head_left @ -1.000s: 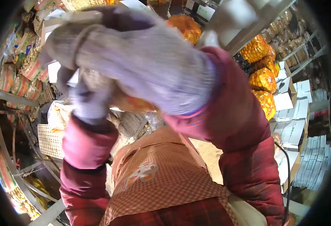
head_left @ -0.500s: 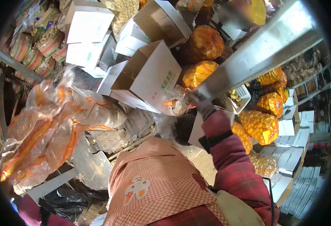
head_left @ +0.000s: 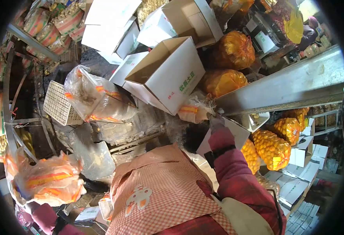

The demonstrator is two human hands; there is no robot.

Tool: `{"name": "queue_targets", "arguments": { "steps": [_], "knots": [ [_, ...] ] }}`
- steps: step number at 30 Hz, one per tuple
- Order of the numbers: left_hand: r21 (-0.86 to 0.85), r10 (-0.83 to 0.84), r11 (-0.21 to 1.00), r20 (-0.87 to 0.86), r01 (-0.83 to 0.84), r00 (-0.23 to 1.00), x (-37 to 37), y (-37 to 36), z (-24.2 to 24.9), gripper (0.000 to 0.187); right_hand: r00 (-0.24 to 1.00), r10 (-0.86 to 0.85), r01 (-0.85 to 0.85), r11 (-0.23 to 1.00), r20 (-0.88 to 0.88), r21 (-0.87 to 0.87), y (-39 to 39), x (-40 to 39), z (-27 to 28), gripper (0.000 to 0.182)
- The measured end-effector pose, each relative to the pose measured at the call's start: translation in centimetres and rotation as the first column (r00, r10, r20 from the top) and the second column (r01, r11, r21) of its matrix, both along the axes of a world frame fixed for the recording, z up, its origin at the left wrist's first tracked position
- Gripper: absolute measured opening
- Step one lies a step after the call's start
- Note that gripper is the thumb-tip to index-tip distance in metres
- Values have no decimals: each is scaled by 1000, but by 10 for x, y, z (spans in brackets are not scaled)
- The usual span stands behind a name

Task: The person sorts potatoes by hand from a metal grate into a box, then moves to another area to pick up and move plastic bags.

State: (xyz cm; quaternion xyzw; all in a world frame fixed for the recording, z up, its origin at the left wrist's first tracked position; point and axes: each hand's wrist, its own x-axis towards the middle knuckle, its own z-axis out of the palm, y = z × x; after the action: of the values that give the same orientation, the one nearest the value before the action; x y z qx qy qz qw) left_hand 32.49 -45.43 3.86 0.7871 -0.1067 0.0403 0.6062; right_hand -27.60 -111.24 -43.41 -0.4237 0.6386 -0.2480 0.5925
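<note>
Left hand (head_left: 33,207), low at the near left, grasps a clear orange-striped plastic bag (head_left: 48,182). Right hand (head_left: 215,122) clenches a smaller clear orange-striped bag (head_left: 193,109) beside an open white cardboard box (head_left: 168,74).

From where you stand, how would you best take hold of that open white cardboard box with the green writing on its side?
The open white box lies tipped, its mouth facing up and to the left, with a flap hanging loose. I would probably grip the firm upper rim beside the opening, coming from above, with the other hand under the printed side. The flap looks too floppy to carry it, and the orange net sacks crowd its right side.
</note>
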Motion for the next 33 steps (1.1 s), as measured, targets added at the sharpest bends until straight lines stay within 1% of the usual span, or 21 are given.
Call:
{"name": "queue_targets", "arguments": {
  "steps": [3, 4, 6, 8, 9, 11, 12, 13, 14, 15, 16, 17, 20, 21, 22, 23, 24, 25, 29, 32, 33],
  "knots": [
    [-58, -72, 996, -70, 68, 995, 4, -17, -35, 53, 980, 39, -82, 973, -197, -217, 22, 28, 140, 32],
    [-73, -100, 993, -90, 94, 991, 5, -26, -44, 53, 966, 73, -109, 985, -249, -134, 28, 36, 190, 30],
    [-107, -152, 984, -115, 140, 982, 3, -45, -60, 54, 948, 103, -125, 991, -300, -53, 26, 29, 227, 30],
    [-132, -198, 975, -128, 181, 972, -1, -62, -70, 55, 985, 34, 5, 975, 170, -224, 22, 12, 240, 24],
    [-144, -228, 967, -131, 210, 965, -4, -72, -73, 55, 985, 27, 13, 973, 168, -230, 23, 9, 257, 24],
    [-181, -303, 943, -122, 278, 945, -11, -95, -75, 56, 979, 169, -106, 899, 114, -425, 25, 7, 310, 23],
    [-139, -282, 953, -74, 270, 957, -22, -112, -72, 55, 979, 171, -106, 892, 111, -439, 24, 11, 335, 23],
    [-75, -249, 966, 2, 249, 968, -43, -143, -65, 54, 959, 211, -80, 841, 188, -536, 26, 16, 358, 23],
    [-9, -218, 976, 72, 219, 973, -64, -171, -58, 54, 957, 289, -198, 649, -3, -735, 23, 12, 367, 24],
    [33, -202, 979, 134, 200, 970, -85, -202, -48, 53, 945, 268, -286, 407, -186, -868, 20, 7, 377, 25],
    [92, -184, 981, 203, 168, 962, -107, -227, -41, 52, 821, 73, -565, -34, -566, -824, 10, -1, 384, 27],
    [35, -180, 984, 205, 176, 962, -124, -245, -38, 51, 889, 131, -458, 318, -440, -830, 16, 4, 398, 18],
    [-42, -216, 972, 243, 233, 946, -158, -287, -28, 47, 980, 93, -189, 175, -175, -966, -1, 19, 447, 27],
    [-44, -245, 963, 260, 265, 934, -170, -302, -26, 46, 947, 297, 13, 350, 124, -937, 3, 25, 491, 40],
    [-39, -268, 956, 275, 290, 923, -178, -312, -22, 45, 949, 293, 6, 344, 113, -939, 5, 31, 534, 40],
    [-35, -291, 949, 294, 315, 910, -184, -322, -18, 45, 875, -248, -471, -244, -415, -848, 8, 38, 578, 35],
    [-24, -315, 941, 312, 339, 897, -188, -330, -14, 46, 641, -576, -753, -344, -507, -561, 13, 45, 593, 33],
    [-7, -324, 938, 337, 347, 884, -191, -332, -8, 46, 413, -849, -908, -354, -331, -225, 19, 52, 608, 33],
    [169, -369, 929, 469, 329, 802, -206, -338, 9, 53, 520, -722, -853, -461, -455, -244, 71, 143, 603, 34],
    [347, -376, 915, 554, 205, 742, -208, -329, 19, 60, 578, -624, -808, -527, -526, -262, 107, 232, 582, 35],
    [413, -378, 900, 573, 142, 727, -208, -323, 21, 63, 611, -223, -708, -583, -760, -398, 116, 276, 569, 35]
  ]
}}
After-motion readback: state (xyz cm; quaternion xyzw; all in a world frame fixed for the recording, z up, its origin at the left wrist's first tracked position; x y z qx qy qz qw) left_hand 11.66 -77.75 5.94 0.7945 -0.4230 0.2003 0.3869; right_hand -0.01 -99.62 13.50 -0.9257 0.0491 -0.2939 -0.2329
